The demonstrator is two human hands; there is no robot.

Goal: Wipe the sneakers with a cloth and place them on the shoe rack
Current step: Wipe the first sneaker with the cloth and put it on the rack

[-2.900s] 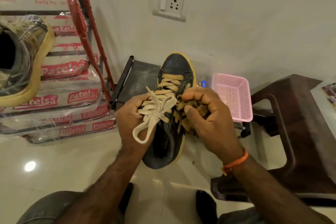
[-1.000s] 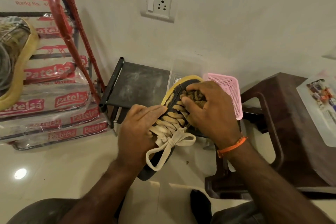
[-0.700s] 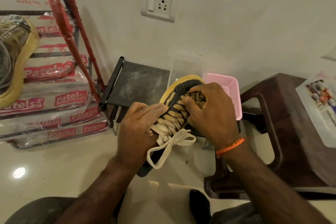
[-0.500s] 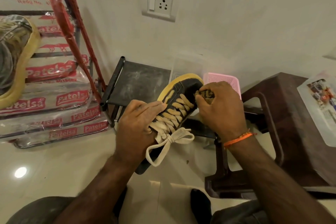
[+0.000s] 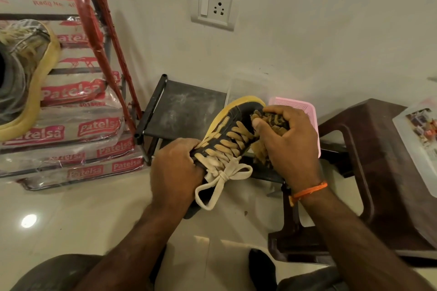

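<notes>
Your left hand (image 5: 176, 173) grips the sneaker (image 5: 227, 139) around its mid and heel part, fingers curled over the side by the laces (image 5: 222, 168), which keeps the shoe steady in the air and tilted with its toe pointing up and away from you, towards the wall. That tilt turns the toe and right flank towards your right hand (image 5: 288, 146), which is clenched round a bunched brown cloth (image 5: 272, 123) and presses it against the upper beside the top eyelets, near the yellow sole edge. Holding the shoe off the floor lets you reach every side without it sliding. The wiping looks to be in hand, so this shoe is not ready for the rack (image 5: 186, 108), the low dark shelf just behind it against the wall. A second sneaker (image 5: 26, 73) sits well apart at the far left, in front of wrapped packages (image 5: 78, 130). A pink basket (image 5: 300, 108) stands just behind your right hand, with a brown stool (image 5: 378, 172) beside it.
</notes>
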